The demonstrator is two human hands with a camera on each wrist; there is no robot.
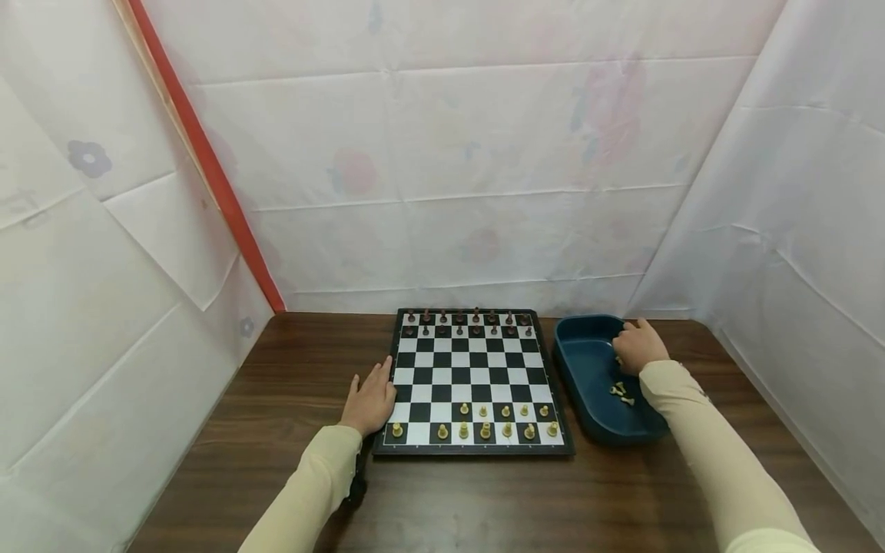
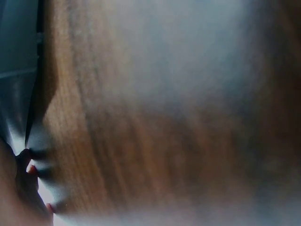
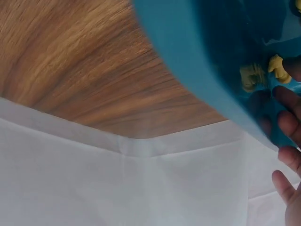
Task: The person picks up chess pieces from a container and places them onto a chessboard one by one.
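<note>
A black-and-white chessboard point(image 1: 470, 357) lies on the table, with dark red chess pieces point(image 1: 459, 317) along its far rows and yellow chess pieces point(image 1: 485, 432) on its near rows. My left hand point(image 1: 369, 399) rests against the board's left edge, fingers straight. In the left wrist view that hand shows only at the lower left corner. My right hand point(image 1: 638, 347) reaches into the far right part of a blue tray point(image 1: 579, 384). Its thumb and a fingertip pinch a yellow chess piece point(image 3: 280, 69), partly hidden by the fingers. Several loose yellow pieces point(image 1: 621, 390) lie in the tray.
The brown wooden table point(image 1: 276, 453) carries the board, with the tray close to its right side. White patterned sheeting point(image 1: 442, 177) hangs behind and at both sides. A red strip point(image 1: 207, 161) runs down the left back corner.
</note>
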